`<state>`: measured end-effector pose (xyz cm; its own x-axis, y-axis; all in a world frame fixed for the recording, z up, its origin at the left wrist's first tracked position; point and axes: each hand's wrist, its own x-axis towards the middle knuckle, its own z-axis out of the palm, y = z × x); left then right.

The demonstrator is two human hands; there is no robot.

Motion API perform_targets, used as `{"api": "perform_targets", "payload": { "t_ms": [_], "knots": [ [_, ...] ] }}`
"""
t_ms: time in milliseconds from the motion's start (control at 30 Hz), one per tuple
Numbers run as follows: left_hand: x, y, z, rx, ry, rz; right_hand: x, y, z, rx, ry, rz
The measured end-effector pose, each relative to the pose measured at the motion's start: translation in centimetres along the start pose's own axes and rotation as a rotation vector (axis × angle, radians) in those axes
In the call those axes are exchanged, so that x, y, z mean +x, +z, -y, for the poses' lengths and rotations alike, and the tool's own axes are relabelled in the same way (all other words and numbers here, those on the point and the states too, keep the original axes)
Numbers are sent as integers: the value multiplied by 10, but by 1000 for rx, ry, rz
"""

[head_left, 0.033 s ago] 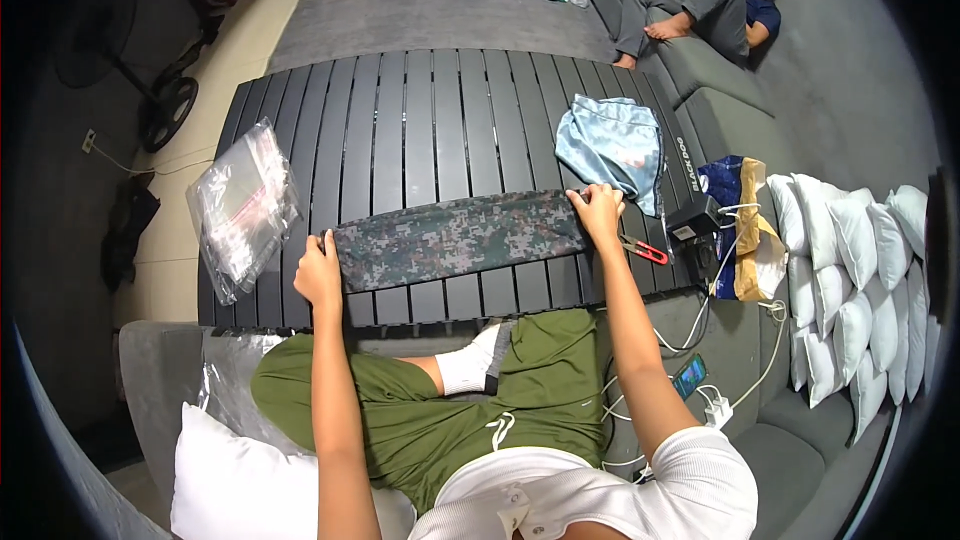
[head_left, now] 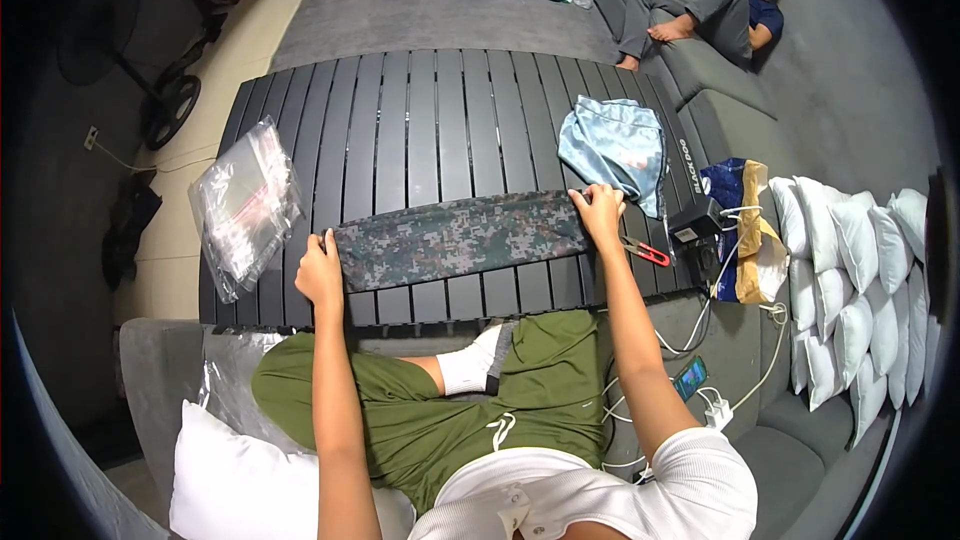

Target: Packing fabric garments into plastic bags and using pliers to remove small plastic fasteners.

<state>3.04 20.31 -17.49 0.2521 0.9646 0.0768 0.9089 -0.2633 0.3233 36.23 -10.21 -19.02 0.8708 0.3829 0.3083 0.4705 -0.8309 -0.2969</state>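
Observation:
A long strip of dark camouflage cloth [head_left: 460, 238], folded flat, lies across the near part of the slatted black table [head_left: 450, 130]. My left hand [head_left: 320, 268] pinches its left end, and my right hand [head_left: 600, 210] grips its upper right corner. The cloth is stretched out straight between them. Just beyond my right hand is a crumpled light-blue satin cloth [head_left: 615, 148]. A small red-handled cutting tool [head_left: 652, 254] rests close to my right wrist. To the left of my left hand sits a stack of clear plastic bags [head_left: 245, 210].
Black power adapters [head_left: 697, 222] and white cables crowd the table's right edge, beside a blue and tan bag [head_left: 745, 240]. Several pale pillow-like packs [head_left: 850, 290] are piled at right. A phone [head_left: 690, 378] lies on the sofa. Another person [head_left: 735, 15] sits at the far right.

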Motion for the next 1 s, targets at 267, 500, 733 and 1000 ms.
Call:
{"api": "perform_targets", "payload": {
  "t_ms": [267,500,733,1000],
  "knots": [
    [4,10,14,-76,77,-120,4,2,9,-3,-142,-117],
    [-1,0,12,-333,41,-124,3,-8,12,308,-285,-73],
    [0,-1,18,-309,164,-159,12,-10,-5,221,-383,257],
    [19,9,41,-702,146,-10,37,-2,-22,824,-123,543]
  ]
}}
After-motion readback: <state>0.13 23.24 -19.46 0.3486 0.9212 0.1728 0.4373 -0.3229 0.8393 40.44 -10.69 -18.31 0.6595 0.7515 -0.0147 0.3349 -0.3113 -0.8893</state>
